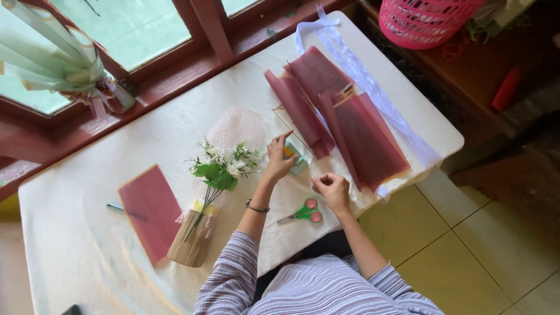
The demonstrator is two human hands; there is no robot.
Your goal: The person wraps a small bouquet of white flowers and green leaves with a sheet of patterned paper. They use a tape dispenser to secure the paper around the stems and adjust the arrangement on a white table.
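My left hand (279, 156) grips a small teal and yellow tape dispenser (296, 158) on the white table (87, 245). My right hand (331, 189) is closed just beside it, fingertips pinched; whether it holds a strip of tape is too small to tell. Green scissors with pink handles (303, 212) lie just below both hands. A small bouquet of white flowers and green leaves (220, 166) in a tan paper cone (192, 239) lies to the left. Several maroon paper sheets (344, 116) are spread to the upper right.
A single maroon sheet (150, 210) lies at the left over a pen (114, 207). A white ribbon (373, 87) runs across the table's right side. A pale lace-like sheet (236, 125) lies behind the flowers. A pink basket (423, 20) stands top right, a wrapped bouquet (58, 58) by the window.
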